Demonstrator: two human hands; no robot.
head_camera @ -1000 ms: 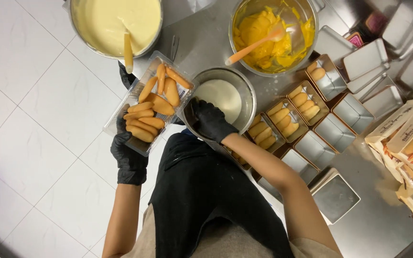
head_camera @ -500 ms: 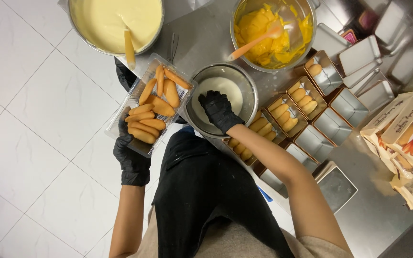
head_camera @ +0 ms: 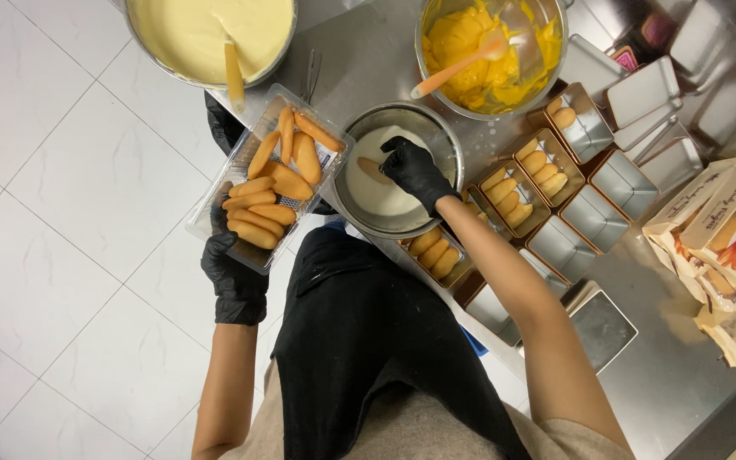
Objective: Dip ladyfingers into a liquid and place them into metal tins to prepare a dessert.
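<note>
Since the earlier frame, right hand (head_camera: 415, 170) advanced from the near rim of the steel bowl (head_camera: 445, 136) to over its pale liquid; tray in the left hand unchanged in place. Item 1, left hand (head_camera: 233, 271): black-gloved, closed under and around the near end of a clear plastic tray (head_camera: 215, 221), thumb up its side, carrying it off the tabletop over the white floor tiles. Item 2, sponge fingers (head_camera: 270, 183): a dozen or so orange-brown biscuits lying loose in that tray, just above the left hand; judged light, dry, stiff but brittle, apt to snap if pinched mid-length; best taken lightly by the sides near one end. Tray itself looks thin and flexible, so needs support from beneath. Item 3, large bowl of pale yellow cream (head_camera: 206, 30), beyond the left hand, spatula standing in it. Item 4, right hand: black-gloved, fingertips pinched together over the steel bowl; a brown dipped biscuit (head_camera: 374, 169) lies in the liquid just left of the fingertips; whether touching, cannot tell. Once wet, judged soft, slippery, quick to break. Item 5, bowl of orange mixture (head_camera: 491, 60), beyond the right hand. Item 6, small rectangular tins (head_camera: 538, 162), right of the right hand on the steel tabletop (head_camera: 666, 375), some lined with biscuits.
</note>
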